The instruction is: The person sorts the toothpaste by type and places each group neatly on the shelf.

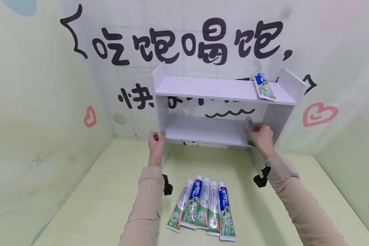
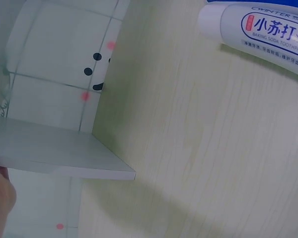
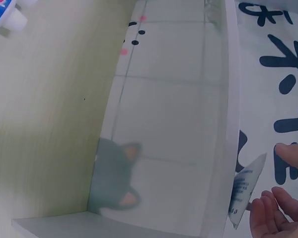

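A white two-tier shelf (image 1: 203,131) stands in front of me. At its left side panel is my left hand (image 1: 156,145), gripping the panel's front edge with curled fingers; the left wrist view shows only a bit of this hand (image 2: 0,203) beside the panel. My right hand (image 1: 262,138) is at the right end of the lower board, fingertips at a toothpaste tube (image 1: 249,124) there. In the right wrist view, the thumb stands apart from the fingers (image 3: 273,213), and the tube's flat end (image 3: 248,188) shows beside them. Another toothpaste tube (image 1: 264,86) leans on the top board.
Several toothpaste tubes (image 1: 204,205) lie side by side on the pale wooden table (image 1: 110,205), caps toward the shelf. Behind the shelf rises a wall (image 1: 184,20) with large black characters; side walls flank the table. Black devices (image 1: 259,177) are strapped at both wrists.
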